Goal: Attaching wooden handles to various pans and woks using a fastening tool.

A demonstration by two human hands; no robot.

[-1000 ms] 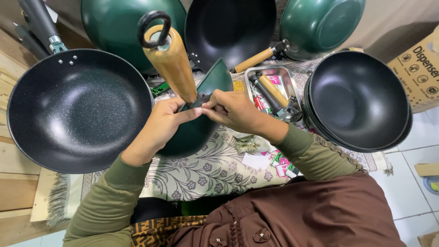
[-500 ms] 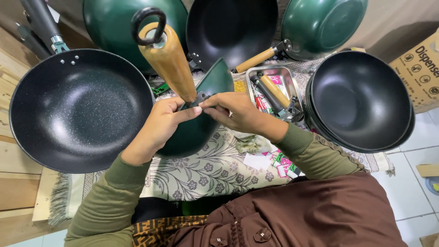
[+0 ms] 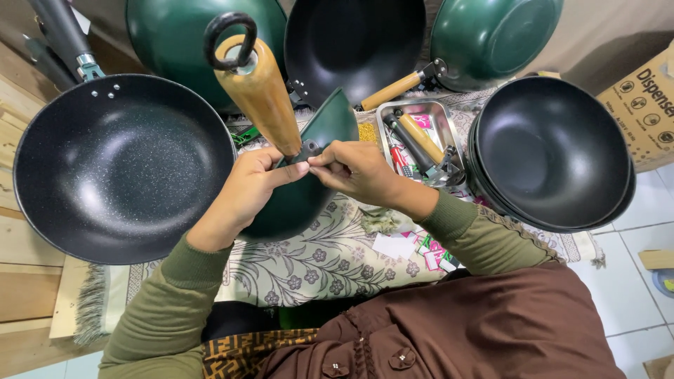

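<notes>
Your left hand [image 3: 242, 193] grips green wok [image 3: 305, 175] at handle joint, frame centre; right hand [image 3: 358, 170] pinches bracket there. Wooden handle [image 3: 260, 91] seated, fastening apparently unfinished. Screwdrivers wait in metal tray [image 3: 385, 116].

Both hands [image 3: 302, 179] pinch green pan's [image 3: 309, 182] wooden handle [image 3: 261, 95] joint.

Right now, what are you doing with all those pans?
A person sitting on a floral mat holds a green pan tipped on its edge. The left hand grips it where the wooden handle meets the pan, and the right hand pinches at that same joint. A big speckled black wok sits to the left, stacked black pans to the right, and a metal tray of spare handles lies behind.
</notes>
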